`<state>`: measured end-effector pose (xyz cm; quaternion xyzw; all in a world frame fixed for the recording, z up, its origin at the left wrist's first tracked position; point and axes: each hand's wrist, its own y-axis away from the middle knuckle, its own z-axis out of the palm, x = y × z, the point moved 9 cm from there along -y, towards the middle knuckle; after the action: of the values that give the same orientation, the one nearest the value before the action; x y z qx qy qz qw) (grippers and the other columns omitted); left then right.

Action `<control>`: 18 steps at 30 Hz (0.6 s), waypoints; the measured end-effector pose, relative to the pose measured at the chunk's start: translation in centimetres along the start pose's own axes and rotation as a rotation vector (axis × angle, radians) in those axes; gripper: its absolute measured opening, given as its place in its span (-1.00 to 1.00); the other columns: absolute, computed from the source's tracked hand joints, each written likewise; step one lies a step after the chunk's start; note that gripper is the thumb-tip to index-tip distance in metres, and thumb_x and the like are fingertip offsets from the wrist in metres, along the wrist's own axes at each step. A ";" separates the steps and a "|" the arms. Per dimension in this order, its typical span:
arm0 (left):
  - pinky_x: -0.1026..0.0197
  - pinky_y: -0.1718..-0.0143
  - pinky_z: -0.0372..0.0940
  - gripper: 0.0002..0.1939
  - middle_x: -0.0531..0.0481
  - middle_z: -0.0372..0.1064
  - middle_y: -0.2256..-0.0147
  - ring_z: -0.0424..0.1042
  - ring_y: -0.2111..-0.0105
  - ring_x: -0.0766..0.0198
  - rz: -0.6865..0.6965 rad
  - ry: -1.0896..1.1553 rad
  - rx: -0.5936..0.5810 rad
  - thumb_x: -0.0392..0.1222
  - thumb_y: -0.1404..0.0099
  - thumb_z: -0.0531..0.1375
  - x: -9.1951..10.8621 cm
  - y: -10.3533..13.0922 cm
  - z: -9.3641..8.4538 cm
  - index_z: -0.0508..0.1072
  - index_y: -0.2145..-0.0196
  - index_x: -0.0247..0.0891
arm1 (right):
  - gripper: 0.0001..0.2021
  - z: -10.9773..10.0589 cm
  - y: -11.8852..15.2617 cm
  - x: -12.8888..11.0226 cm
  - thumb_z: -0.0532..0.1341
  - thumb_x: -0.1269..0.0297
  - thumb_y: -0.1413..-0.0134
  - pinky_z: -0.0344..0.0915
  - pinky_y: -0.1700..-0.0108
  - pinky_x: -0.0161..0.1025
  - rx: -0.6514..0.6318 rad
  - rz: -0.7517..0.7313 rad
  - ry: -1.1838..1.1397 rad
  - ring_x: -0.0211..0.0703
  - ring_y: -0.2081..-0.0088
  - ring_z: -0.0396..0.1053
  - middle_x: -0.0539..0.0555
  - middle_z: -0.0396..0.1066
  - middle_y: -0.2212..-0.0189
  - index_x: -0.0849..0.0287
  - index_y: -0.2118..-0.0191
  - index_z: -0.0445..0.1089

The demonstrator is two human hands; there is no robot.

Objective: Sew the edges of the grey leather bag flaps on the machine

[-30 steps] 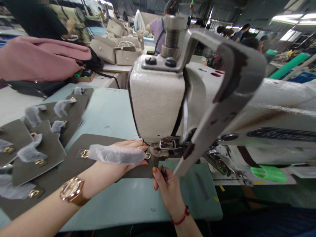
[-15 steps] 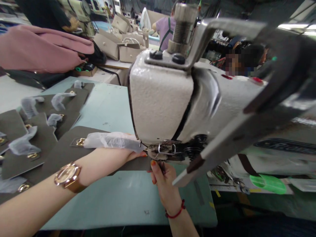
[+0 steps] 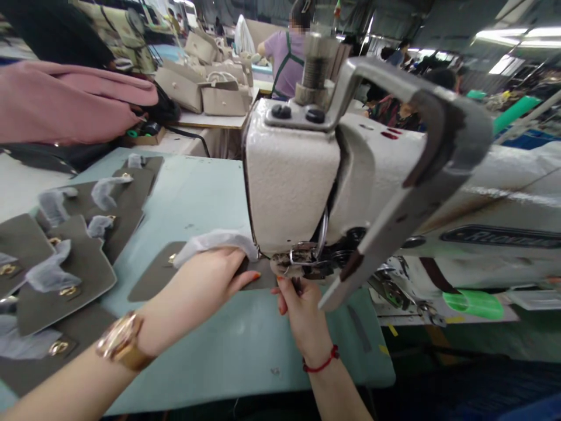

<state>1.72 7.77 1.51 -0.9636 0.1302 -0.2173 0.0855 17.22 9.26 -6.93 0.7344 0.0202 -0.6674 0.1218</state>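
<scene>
Flap stack (image 3: 65,280): well left of both hands, on the table (image 3: 210,193).
Leather flap (image 3: 153,275): flat under the left hand (image 3: 205,280), running beneath the sewing machine (image 3: 293,175).
Open room: bare tabletop toward the near edge.
Left hand: fingers spread, pressing the flap.
Right hand (image 3: 302,310): fingers pinched at the flap's edge, below the needle.

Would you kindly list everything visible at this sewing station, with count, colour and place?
Sewing machine: one, cream, centre.
Leather panel: one, grey-brown, under the machine head.
Wrapping: one, white, on that panel.
Stacked panels: several, grey-brown with gold clasps, left.
Table: one, pale blue-green.
Pink fabric: one, upper left.
Handbags: several, beige, behind.
Person: one, purple top, background.
Left hand: on the panel, gold watch.
Right hand: at the needle, red bracelet.
</scene>
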 end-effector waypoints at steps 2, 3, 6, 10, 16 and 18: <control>0.11 0.14 0.29 -0.79 -0.14 0.47 0.22 0.43 0.21 0.08 -0.024 0.070 0.116 -0.12 -0.29 0.12 0.4 3.3 0.3 0.49 0.20 -0.20 | -0.54 -0.1 0.1 -0.6 0.12 0.12 -0.19 0.24 0.32 -0.31 0.017 -0.021 0.058 -0.23 0.55 0.34 -0.10 0.10 0.77 0.13 0.70 0.14; 0.13 0.12 0.28 -0.82 -0.12 0.46 0.21 0.42 0.19 0.11 -0.053 0.174 0.173 -0.18 -0.28 0.14 0.6 5.0 0.9 0.48 0.18 -0.17 | -0.54 -0.2 0.2 -0.9 0.12 0.13 -0.19 0.24 0.34 -0.31 0.026 -0.032 0.083 -0.24 0.58 0.31 -0.11 0.09 0.78 0.13 0.70 0.12; 0.25 0.32 0.29 -0.88 -0.04 0.39 0.35 0.38 0.35 0.24 -0.289 0.742 0.082 -0.16 -0.29 0.15 0.6 8.5 6.9 0.48 0.28 -0.15 | -0.53 -0.2 0.3 -1.2 0.11 0.12 -0.19 0.21 0.42 -0.33 0.040 -0.050 0.122 -0.28 0.65 0.22 -0.12 0.06 0.79 0.12 0.71 0.10; 0.37 0.59 0.06 -0.62 0.08 0.23 0.45 0.10 0.59 0.43 -0.708 1.570 0.081 0.12 -0.19 0.21 0.8 8.3 14.4 0.43 0.14 -0.18 | -0.56 -0.4 0.4 -1.6 0.10 0.12 -0.19 0.16 0.49 -0.35 0.068 -0.070 0.209 -0.27 0.64 0.24 -0.10 0.10 0.78 0.13 0.68 0.17; 0.31 0.55 0.04 -0.57 0.11 0.10 0.68 0.04 0.59 0.41 -0.831 1.602 0.149 0.03 -0.09 0.32 -1.4 4.5 14.4 0.38 0.70 -0.35 | -0.61 -0.4 0.4 -2.2 0.07 0.14 -0.22 0.05 0.55 -0.34 0.070 -0.129 0.378 -0.31 0.69 0.12 -0.11 0.10 0.78 0.17 0.61 0.26; 0.29 0.56 0.03 -0.55 0.11 0.10 0.72 0.04 0.61 0.39 -0.864 1.474 0.116 0.06 -0.06 0.32 -2.1 4.7 14.0 0.37 0.74 -0.32 | -0.61 -0.4 0.3 -2.2 0.06 0.14 -0.22 0.04 0.55 -0.34 0.069 -0.137 0.378 -0.31 0.70 0.11 -0.11 0.09 0.78 0.16 0.61 0.26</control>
<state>5.09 5.37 -12.86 -0.5354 -0.2376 -0.8081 -0.0623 17.41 9.31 -4.70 0.8473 0.0695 -0.5247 0.0450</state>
